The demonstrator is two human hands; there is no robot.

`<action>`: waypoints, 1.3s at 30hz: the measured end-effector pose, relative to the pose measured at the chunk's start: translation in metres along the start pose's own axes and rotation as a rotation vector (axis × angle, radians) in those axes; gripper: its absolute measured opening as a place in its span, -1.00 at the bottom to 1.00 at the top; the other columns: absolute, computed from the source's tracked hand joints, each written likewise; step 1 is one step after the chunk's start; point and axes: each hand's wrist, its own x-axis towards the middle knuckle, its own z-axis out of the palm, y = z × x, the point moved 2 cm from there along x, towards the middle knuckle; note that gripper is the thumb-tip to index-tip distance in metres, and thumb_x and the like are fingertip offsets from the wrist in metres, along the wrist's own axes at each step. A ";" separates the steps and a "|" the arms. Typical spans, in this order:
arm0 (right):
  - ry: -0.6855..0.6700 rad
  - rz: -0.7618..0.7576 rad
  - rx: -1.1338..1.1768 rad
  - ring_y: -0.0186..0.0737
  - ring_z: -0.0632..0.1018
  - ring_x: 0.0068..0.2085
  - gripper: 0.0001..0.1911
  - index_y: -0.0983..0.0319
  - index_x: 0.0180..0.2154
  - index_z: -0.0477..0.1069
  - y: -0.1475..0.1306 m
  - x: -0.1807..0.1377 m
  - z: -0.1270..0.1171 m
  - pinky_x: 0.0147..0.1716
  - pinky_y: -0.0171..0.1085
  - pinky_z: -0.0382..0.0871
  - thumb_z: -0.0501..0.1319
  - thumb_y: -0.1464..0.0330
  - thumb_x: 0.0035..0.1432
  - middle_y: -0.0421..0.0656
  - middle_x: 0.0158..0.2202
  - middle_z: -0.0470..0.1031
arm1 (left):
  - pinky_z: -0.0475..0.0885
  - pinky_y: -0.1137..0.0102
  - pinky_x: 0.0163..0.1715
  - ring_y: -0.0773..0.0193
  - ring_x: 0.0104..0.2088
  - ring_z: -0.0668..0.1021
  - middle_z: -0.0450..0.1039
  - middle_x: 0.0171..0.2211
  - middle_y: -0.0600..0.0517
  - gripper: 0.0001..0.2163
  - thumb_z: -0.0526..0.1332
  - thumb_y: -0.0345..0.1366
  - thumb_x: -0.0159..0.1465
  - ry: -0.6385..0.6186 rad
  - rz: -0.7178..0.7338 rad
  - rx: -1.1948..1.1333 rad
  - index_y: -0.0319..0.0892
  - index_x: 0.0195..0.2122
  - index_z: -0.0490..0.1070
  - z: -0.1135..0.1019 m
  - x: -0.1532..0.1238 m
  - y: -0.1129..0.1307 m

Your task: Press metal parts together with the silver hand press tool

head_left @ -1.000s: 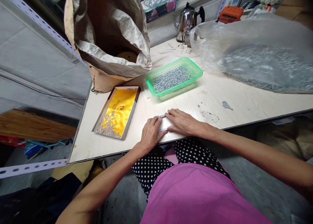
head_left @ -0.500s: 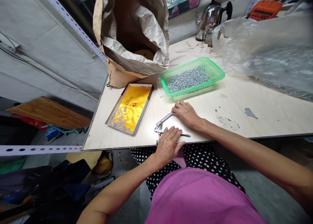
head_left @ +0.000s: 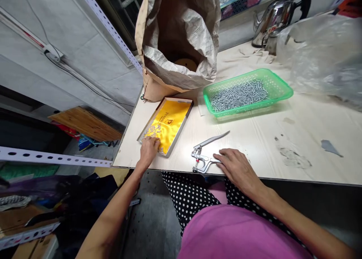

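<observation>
My left hand (head_left: 148, 149) reaches into a shallow box lid lined with yellow cloth (head_left: 169, 119), fingers curled down among the small silver parts (head_left: 151, 132) heaped at its near end. What the fingers hold is hidden. My right hand (head_left: 237, 168) lies on the near table edge, its fingers resting on the lower handle of silver hand pliers (head_left: 205, 153), which lie flat with the handles spread apart.
A green plastic basket (head_left: 279, 86) full of small metal parts stands behind the pliers. An open brown paper sack (head_left: 181, 36) stands at the back left. A clear plastic bag (head_left: 325, 51) and a steel kettle (head_left: 275, 19) occupy the back right. The table edge (head_left: 124, 164) drops off at left.
My left hand left the pliers and moved left into the yellow-lined lid. My right hand slid back onto the pliers' lower handle. The view shifted leftward.
</observation>
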 end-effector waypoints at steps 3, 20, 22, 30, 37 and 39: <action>0.021 0.011 0.019 0.00 0.42 0.01 -0.71 0.23 0.04 0.43 0.000 0.000 0.002 -0.01 -0.02 0.34 0.11 0.35 0.33 0.03 0.00 0.44 | 0.30 0.25 0.07 0.09 -0.01 0.44 0.51 -0.10 -0.11 -0.73 0.08 -0.28 0.34 -0.080 0.046 0.000 -0.19 -0.08 0.54 0.007 0.004 -0.011; 0.076 -0.016 0.051 0.00 0.44 -0.02 -0.71 0.22 0.03 0.44 0.000 -0.001 0.001 -0.03 0.00 0.36 0.07 0.35 0.35 0.02 -0.02 0.45 | 0.35 0.39 -0.32 0.11 -0.19 0.55 0.59 -0.26 -0.09 -0.85 0.22 -0.31 0.22 -0.350 -0.021 0.154 -0.19 -0.30 0.59 -0.007 0.002 0.014; 0.085 -0.021 0.048 -0.01 0.44 -0.02 -0.71 0.23 0.02 0.44 0.001 -0.001 0.001 -0.04 -0.01 0.36 0.08 0.35 0.35 0.02 -0.03 0.45 | 0.35 0.39 -0.33 0.09 -0.18 0.55 0.59 -0.25 -0.10 -0.85 0.25 -0.30 0.19 -0.343 -0.031 0.167 -0.20 -0.30 0.59 -0.007 0.002 0.015; 0.060 -0.003 0.035 -0.01 0.42 0.00 -0.73 0.25 0.02 0.43 0.000 -0.001 0.002 -0.02 -0.02 0.35 0.10 0.36 0.35 0.02 -0.01 0.43 | 0.35 0.42 -0.33 0.16 -0.21 0.57 0.60 -0.25 -0.02 -0.83 0.20 -0.34 0.21 -0.330 0.002 0.108 -0.14 -0.23 0.57 -0.006 0.006 0.015; 0.053 0.012 0.043 -0.01 0.41 0.00 -0.73 0.26 0.02 0.44 0.001 -0.002 0.002 -0.02 0.00 0.35 0.13 0.38 0.33 0.02 -0.02 0.44 | 0.42 0.30 -0.18 0.13 -0.24 0.59 0.60 -0.30 -0.05 -0.85 0.19 -0.35 0.20 -0.114 -0.005 -0.229 -0.18 -0.27 0.54 -0.002 0.007 0.008; 0.054 0.019 0.046 0.01 0.42 0.00 -0.72 0.27 0.02 0.44 0.000 -0.001 -0.001 -0.03 0.01 0.36 0.14 0.38 0.31 0.04 -0.02 0.45 | 0.47 0.30 -0.22 0.18 -0.31 0.59 0.59 -0.33 -0.03 -0.86 0.26 -0.29 0.13 -0.089 -0.097 -0.547 -0.20 -0.30 0.52 -0.002 0.007 0.012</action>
